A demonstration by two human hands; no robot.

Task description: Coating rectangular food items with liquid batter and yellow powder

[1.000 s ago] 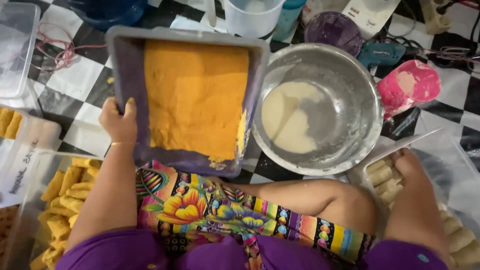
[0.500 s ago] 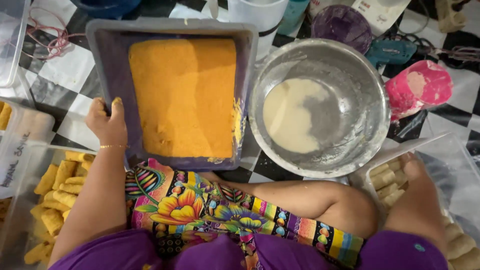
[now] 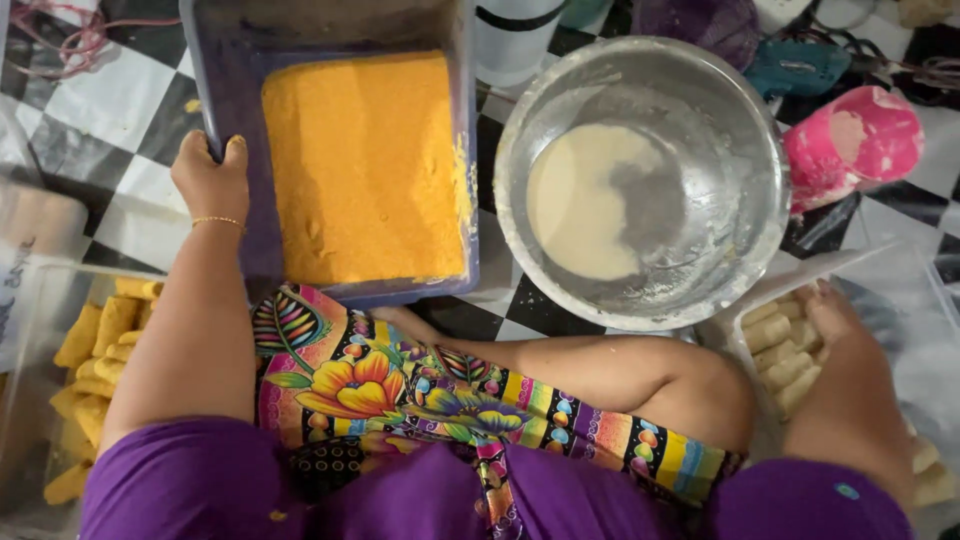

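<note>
My left hand grips the left rim of a purple-blue tray that holds a layer of orange crumbs. To its right stands a steel bowl with a pool of pale batter at the bottom. My right hand reaches into a clear plastic container at the right, resting on pale uncoated rolls. Whether its fingers hold one I cannot tell.
A clear tub of orange crumb-coated pieces stands at the lower left. A pink cup lies on its side to the right of the bowl. A white cup and other items stand at the back on the black-and-white checkered floor.
The view has shifted, so the tray and bowl sit higher and further right in frame. My left hand still grips the tray's rim and my right hand stays in the container of pale rolls.
</note>
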